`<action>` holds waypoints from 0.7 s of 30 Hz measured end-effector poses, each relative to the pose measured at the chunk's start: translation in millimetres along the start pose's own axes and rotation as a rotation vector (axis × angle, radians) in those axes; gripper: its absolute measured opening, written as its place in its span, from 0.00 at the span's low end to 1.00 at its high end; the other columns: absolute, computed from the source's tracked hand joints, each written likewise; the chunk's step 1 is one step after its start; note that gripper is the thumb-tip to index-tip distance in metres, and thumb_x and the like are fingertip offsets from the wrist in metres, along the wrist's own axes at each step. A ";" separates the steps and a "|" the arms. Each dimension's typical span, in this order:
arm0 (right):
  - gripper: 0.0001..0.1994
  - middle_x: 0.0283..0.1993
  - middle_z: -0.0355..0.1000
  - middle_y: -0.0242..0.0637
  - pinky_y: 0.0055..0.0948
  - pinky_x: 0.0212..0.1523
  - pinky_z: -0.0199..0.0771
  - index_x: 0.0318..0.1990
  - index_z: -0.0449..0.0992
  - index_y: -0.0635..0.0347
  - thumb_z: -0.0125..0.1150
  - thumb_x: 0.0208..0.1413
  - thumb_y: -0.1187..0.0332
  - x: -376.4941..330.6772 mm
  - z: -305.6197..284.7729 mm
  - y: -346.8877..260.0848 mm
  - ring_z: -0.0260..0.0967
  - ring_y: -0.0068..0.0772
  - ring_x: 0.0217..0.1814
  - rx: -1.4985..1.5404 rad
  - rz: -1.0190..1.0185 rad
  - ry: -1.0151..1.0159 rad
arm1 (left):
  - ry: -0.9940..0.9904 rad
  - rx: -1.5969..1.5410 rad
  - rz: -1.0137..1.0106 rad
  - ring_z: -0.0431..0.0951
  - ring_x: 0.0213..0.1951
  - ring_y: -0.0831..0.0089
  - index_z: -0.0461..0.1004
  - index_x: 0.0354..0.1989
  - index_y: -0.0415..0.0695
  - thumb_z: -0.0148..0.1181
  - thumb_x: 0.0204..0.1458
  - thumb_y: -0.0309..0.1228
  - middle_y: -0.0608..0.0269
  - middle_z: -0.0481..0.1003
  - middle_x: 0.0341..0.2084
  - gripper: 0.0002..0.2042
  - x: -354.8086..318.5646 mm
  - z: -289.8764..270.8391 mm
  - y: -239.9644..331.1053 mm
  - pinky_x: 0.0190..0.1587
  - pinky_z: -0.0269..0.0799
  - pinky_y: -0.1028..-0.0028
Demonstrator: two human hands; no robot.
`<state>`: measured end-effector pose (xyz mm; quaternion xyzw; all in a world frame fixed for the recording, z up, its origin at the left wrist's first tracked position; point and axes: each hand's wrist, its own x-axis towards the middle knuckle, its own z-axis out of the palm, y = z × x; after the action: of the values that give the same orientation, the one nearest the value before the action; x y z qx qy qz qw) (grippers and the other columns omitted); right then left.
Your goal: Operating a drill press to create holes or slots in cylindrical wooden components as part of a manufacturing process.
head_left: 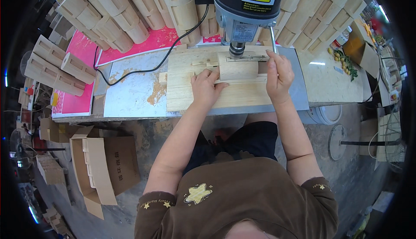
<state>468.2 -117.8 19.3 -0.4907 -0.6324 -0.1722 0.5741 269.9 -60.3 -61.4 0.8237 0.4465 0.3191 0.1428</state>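
A pale wooden cylinder (240, 71) lies sideways on a wooden board (190, 100), beneath the chuck (236, 50) of a drill press (242, 16). My left hand (205, 87) rests at the cylinder's left end, its fingers curled against the wood and the thumb along the near edge, holding it. Thin wooden strips (200, 62) sit on the board beside those fingers. My right hand (279, 73) is closed around the drill press's metal lever (273, 40), just right of the cylinder. The chuck partly hides the cylinder's far side, so I cannot tell whether a bit touches it.
Stacked wooden cylinders with cut-out slots (115, 11) stand at the back left, more (320, 16) at the back right. A black cable (151, 71) loops over the table. An open cardboard box (108, 165) is on the floor at left. A white bucket (327, 113) stands below the right edge.
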 end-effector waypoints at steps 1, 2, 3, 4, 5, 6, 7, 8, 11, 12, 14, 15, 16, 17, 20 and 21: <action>0.05 0.21 0.66 0.37 0.29 0.26 0.61 0.34 0.76 0.64 0.54 0.52 0.77 7.7 -5.2 -4.3 0.63 0.33 0.23 -0.053 -0.046 -0.005 | 0.002 -0.006 0.000 0.70 0.33 0.69 0.74 0.47 0.51 0.68 0.37 0.36 0.69 0.69 0.24 0.23 0.0 0.1 0.0 0.42 0.55 0.67; 0.05 0.21 0.66 0.37 0.29 0.26 0.61 0.34 0.76 0.64 0.54 0.52 0.77 18.4 -9.2 -7.4 0.63 0.33 0.23 -0.047 -0.049 -0.005 | 0.006 -0.008 -0.004 0.70 0.33 0.69 0.74 0.47 0.51 0.69 0.37 0.36 0.69 0.70 0.25 0.24 -1.1 -0.6 -0.4 0.42 0.55 0.67; 0.04 0.20 0.65 0.37 0.29 0.25 0.61 0.31 0.75 0.63 0.54 0.53 0.76 33.0 -14.8 -11.1 0.61 0.32 0.21 0.006 -0.002 0.027 | 0.007 -0.009 -0.006 0.70 0.33 0.69 0.74 0.47 0.51 0.69 0.37 0.36 0.69 0.70 0.25 0.24 -1.3 -0.9 0.2 0.42 0.55 0.67; 0.05 0.18 0.63 0.37 0.30 0.24 0.60 0.28 0.74 0.63 0.54 0.53 0.75 50.3 -19.9 -15.5 0.60 0.31 0.20 0.061 0.044 0.060 | 0.012 -0.013 -0.002 0.70 0.33 0.69 0.74 0.47 0.51 0.69 0.36 0.36 0.69 0.70 0.25 0.24 -0.8 -1.2 0.7 0.42 0.55 0.67; 0.08 0.17 0.63 0.36 0.30 0.24 0.60 0.26 0.73 0.63 0.53 0.55 0.72 74.8 -23.7 -22.2 0.59 0.31 0.19 0.072 0.092 0.029 | 0.017 -0.017 0.001 0.70 0.33 0.70 0.74 0.47 0.51 0.69 0.36 0.36 0.69 0.70 0.25 0.24 -0.9 -1.4 0.8 0.43 0.55 0.67; 0.12 0.16 0.62 0.36 0.30 0.23 0.59 0.23 0.72 0.63 0.51 0.57 0.69 99.9 -24.6 -25.8 0.58 0.31 0.18 0.084 0.140 -0.003 | 0.017 -0.015 -0.003 0.70 0.33 0.70 0.74 0.47 0.51 0.69 0.36 0.36 0.69 0.70 0.25 0.24 -2.0 -2.4 0.9 0.43 0.55 0.67; 0.12 0.19 0.64 0.32 0.26 0.26 0.60 0.29 0.73 0.65 0.50 0.59 0.66 118.8 -19.5 -19.8 0.60 0.25 0.21 0.034 0.140 -0.035 | 0.006 -0.017 -0.028 0.70 0.33 0.69 0.75 0.46 0.51 0.69 0.36 0.36 0.69 0.70 0.25 0.24 -3.0 -4.2 -0.2 0.43 0.55 0.66; 0.14 0.21 0.65 0.29 0.22 0.28 0.61 0.35 0.75 0.67 0.48 0.61 0.63 138.3 -15.6 -11.6 0.61 0.19 0.24 -0.026 0.139 -0.065 | -0.006 -0.025 -0.046 0.71 0.33 0.69 0.75 0.46 0.51 0.69 0.36 0.36 0.69 0.70 0.26 0.24 -1.1 -4.3 0.8 0.44 0.55 0.66; 0.18 0.29 0.71 0.57 0.42 0.35 0.68 0.29 0.74 0.65 0.46 0.57 0.58 181.4 8.9 5.9 0.71 0.55 0.36 -0.103 0.407 -0.095 | -0.058 -0.069 -0.078 0.71 0.34 0.70 0.76 0.45 0.50 0.70 0.36 0.36 0.69 0.71 0.26 0.23 3.8 -3.3 3.2 0.45 0.55 0.67; 0.19 0.30 0.71 0.57 0.42 0.36 0.68 0.29 0.74 0.65 0.46 0.57 0.57 185.9 15.0 35.3 0.71 0.55 0.36 -0.144 0.272 -0.054 | -0.062 -0.076 -0.069 0.71 0.34 0.70 0.76 0.45 0.50 0.70 0.36 0.36 0.69 0.71 0.26 0.23 6.0 -0.7 5.9 0.45 0.55 0.67; 0.19 0.30 0.72 0.56 0.42 0.37 0.68 0.30 0.75 0.66 0.46 0.57 0.57 183.0 16.1 47.2 0.71 0.55 0.36 -0.178 0.134 -0.021 | -0.059 -0.195 -0.080 0.71 0.38 0.68 0.75 0.48 0.51 0.72 0.33 0.38 0.67 0.72 0.28 0.28 8.4 2.8 4.7 0.46 0.55 0.63; 0.18 0.28 0.70 0.44 0.33 0.36 0.67 0.36 0.74 0.66 0.45 0.60 0.58 174.2 14.6 38.9 0.68 0.40 0.33 -0.074 0.222 -0.086 | -0.055 -0.188 -0.093 0.71 0.38 0.68 0.75 0.48 0.51 0.72 0.33 0.38 0.67 0.72 0.28 0.28 7.7 2.3 2.9 0.46 0.55 0.63; 0.17 0.27 0.69 0.32 0.25 0.34 0.65 0.41 0.73 0.67 0.45 0.62 0.60 165.7 12.6 32.0 0.65 0.24 0.30 0.028 0.310 -0.152 | -0.020 -0.201 -0.117 0.71 0.38 0.69 0.75 0.46 0.49 0.72 0.32 0.38 0.68 0.72 0.29 0.27 7.6 2.7 2.1 0.47 0.54 0.62; 0.18 0.31 0.71 0.40 0.31 0.37 0.66 0.40 0.73 0.66 0.45 0.62 0.58 150.5 12.0 32.3 0.68 0.35 0.34 0.062 0.288 -0.157 | 0.016 -0.219 -0.132 0.71 0.39 0.70 0.76 0.44 0.48 0.72 0.31 0.38 0.68 0.72 0.30 0.26 7.3 1.7 2.1 0.47 0.53 0.61; 0.19 0.45 0.72 0.52 0.41 0.50 0.65 0.47 0.70 0.64 0.44 0.62 0.56 74.9 -6.1 33.7 0.68 0.52 0.49 0.078 0.336 -0.416 | 0.053 -0.276 -0.130 0.72 0.36 0.70 0.76 0.40 0.48 0.71 0.34 0.36 0.68 0.71 0.31 0.21 10.6 4.2 6.3 0.53 0.48 0.61; 0.17 0.45 0.72 0.49 0.40 0.50 0.64 0.47 0.71 0.63 0.45 0.62 0.58 38.1 -11.0 48.0 0.68 0.50 0.49 0.000 0.330 -0.538 | 0.045 -0.286 -0.120 0.72 0.36 0.70 0.76 0.40 0.48 0.71 0.34 0.36 0.68 0.71 0.31 0.21 12.4 6.5 9.4 0.53 0.48 0.61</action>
<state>519.0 -88.2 39.9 -0.6146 -0.6735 0.0594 0.4064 285.2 -55.1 -56.4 0.7595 0.4480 0.3887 0.2674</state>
